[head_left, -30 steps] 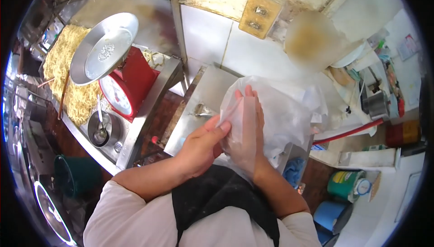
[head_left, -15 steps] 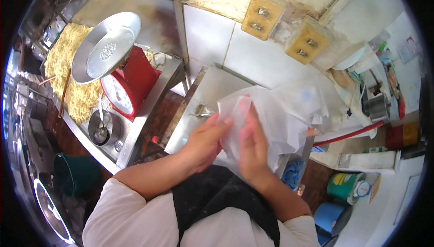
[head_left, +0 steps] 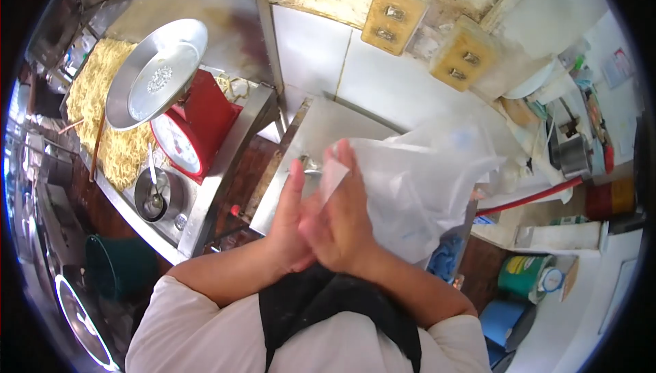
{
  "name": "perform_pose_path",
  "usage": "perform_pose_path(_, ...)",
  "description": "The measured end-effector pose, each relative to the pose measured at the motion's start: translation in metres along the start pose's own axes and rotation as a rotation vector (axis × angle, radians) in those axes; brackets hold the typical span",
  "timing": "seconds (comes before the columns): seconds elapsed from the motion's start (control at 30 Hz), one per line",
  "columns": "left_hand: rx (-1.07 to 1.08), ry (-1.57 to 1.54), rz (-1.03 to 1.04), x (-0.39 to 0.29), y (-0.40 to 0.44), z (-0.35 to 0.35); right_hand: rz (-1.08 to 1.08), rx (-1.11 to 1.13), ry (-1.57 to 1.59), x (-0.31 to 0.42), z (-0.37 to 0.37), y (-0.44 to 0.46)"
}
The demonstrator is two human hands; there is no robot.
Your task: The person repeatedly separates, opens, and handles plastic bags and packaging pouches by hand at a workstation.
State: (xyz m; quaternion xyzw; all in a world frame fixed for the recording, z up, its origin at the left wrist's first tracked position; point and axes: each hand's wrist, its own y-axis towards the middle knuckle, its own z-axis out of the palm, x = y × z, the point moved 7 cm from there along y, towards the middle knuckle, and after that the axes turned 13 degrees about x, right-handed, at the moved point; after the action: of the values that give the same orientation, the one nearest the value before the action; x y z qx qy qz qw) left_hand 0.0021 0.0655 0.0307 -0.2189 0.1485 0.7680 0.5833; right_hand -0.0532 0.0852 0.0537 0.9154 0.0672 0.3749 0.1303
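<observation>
A translucent white plastic bag (head_left: pixel 417 195) spreads over the steel counter, flat and crumpled in places. My left hand (head_left: pixel 290 219) and my right hand (head_left: pixel 347 212) meet palm to palm at its left edge. One corner of the bag is squeezed between them and pokes up by the right hand's fingers. The right hand's fingers are stretched out and pressed together; the left hand's fingers are partly hidden behind it, its thumb pointing up.
At the left stands a red scale (head_left: pixel 208 113) with a metal pan (head_left: pixel 164 86). Behind it is a heap of yellow noodles (head_left: pixel 99 93). A pot (head_left: pixel 167 192) with a spoon sits in front. A blue cloth (head_left: pixel 445 257) hangs at the right, near a green can (head_left: pixel 523 274).
Both hands have come together, the right one moving left. The bag, held up between the hands before, now lies flatter to the right with its corner between the palms.
</observation>
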Motion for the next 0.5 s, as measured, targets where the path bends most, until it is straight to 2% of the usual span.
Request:
perform_pose_path(0.07,-0.05,0.155,0.03,-0.001,0.002,-0.005,-0.063,0.05,-0.016,0.016,0.003,-0.002)
perform_pose_path(0.1,-0.037,0.123,0.026,0.001,0.002,-0.004,-0.09,0.071,-0.026,0.02,0.004,-0.003)
perform_pose_path(0.17,-0.006,0.062,0.02,0.003,0.003,0.0,-0.009,-0.035,-0.011,-0.013,-0.01,0.002)
perform_pose_path(0.2,-0.017,0.154,0.026,-0.002,0.002,0.005,0.026,-0.083,-0.002,-0.023,-0.018,0.007)
perform_pose_path(0.3,-0.025,0.28,0.035,-0.011,-0.001,0.017,-0.083,-0.017,-0.045,0.016,-0.005,-0.002)
perform_pose_path(0.33,0.0,0.221,0.039,-0.008,0.0,0.012,-0.123,0.012,-0.063,0.024,-0.002,-0.004)
perform_pose_path(0.4,0.053,0.107,0.041,-0.001,0.003,0.0,-0.079,-0.082,0.008,-0.006,-0.012,0.004)
perform_pose_path(0.43,0.007,0.174,0.018,0.006,-0.004,-0.006,-0.039,-0.093,0.083,-0.027,-0.02,0.005)
perform_pose_path(0.5,0.084,0.466,-0.121,0.006,-0.007,-0.004,0.026,-0.098,0.262,-0.032,-0.036,-0.001)
